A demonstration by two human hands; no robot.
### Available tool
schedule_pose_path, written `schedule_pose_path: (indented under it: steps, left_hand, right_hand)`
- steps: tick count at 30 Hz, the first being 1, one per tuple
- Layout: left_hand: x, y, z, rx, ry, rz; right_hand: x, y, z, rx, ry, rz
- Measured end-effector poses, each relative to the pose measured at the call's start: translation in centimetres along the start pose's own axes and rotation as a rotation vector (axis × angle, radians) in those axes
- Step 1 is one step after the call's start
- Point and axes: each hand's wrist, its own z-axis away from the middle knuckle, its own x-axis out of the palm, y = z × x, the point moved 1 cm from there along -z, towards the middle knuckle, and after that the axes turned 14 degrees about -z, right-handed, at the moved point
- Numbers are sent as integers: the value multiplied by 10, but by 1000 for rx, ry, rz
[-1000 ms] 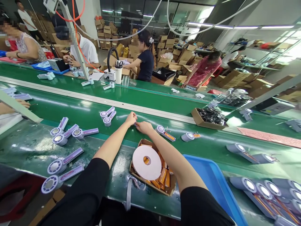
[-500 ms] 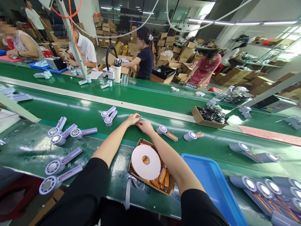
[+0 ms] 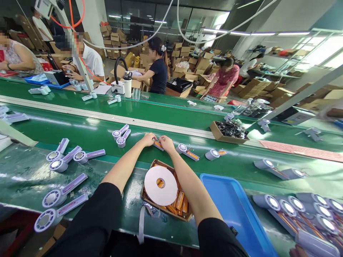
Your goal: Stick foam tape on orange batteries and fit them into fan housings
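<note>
My left hand (image 3: 148,139) and my right hand (image 3: 166,143) meet on the green conveyor belt (image 3: 88,130), fingers curled round a small fan half with an orange battery (image 3: 158,144) that lies between them. Just right of my right hand lies another open fan half (image 3: 187,151), and beyond it a third (image 3: 213,154). Below my wrists stands a cardboard box (image 3: 171,210) of orange batteries with a white tape roll (image 3: 160,185) on top.
A blue tray (image 3: 230,210) sits at my right. Several lilac fans (image 3: 64,178) lie at the left, grey fan parts (image 3: 294,210) at the right. A box of dark parts (image 3: 229,130) stands on the belt. Other people work across the line.
My hands stayed together on the belt and the orange battery piece now shows between them. The view shifted slightly, so everything slid left.
</note>
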Motion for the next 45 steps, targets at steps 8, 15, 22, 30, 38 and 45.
schedule_pose_path:
  steps: [8, 15, 22, 30, 38, 45]
  left_hand:
    - [-14, 14, 1, -55, 62, 36]
    - [-15, 27, -2, -213, 140, 230]
    - [-27, 63, 12, -203, 246, 273]
    - [-25, 86, 183, 497, -94, 124]
    - [-48, 86, 258, 599, 38, -241]
    - [-51, 81, 292, 395, 465, -242]
  right_hand:
    - [4, -16, 11, -41, -8, 61]
    - [2, -9, 8, 17, -4, 82]
    - [-7, -21, 18, 92, -29, 183]
    - [-77, -52, 63, -77, 8, 111]
    - [-94, -54, 203, -230, 75, -143]
    - [-10, -37, 323, 93, -522, -581]
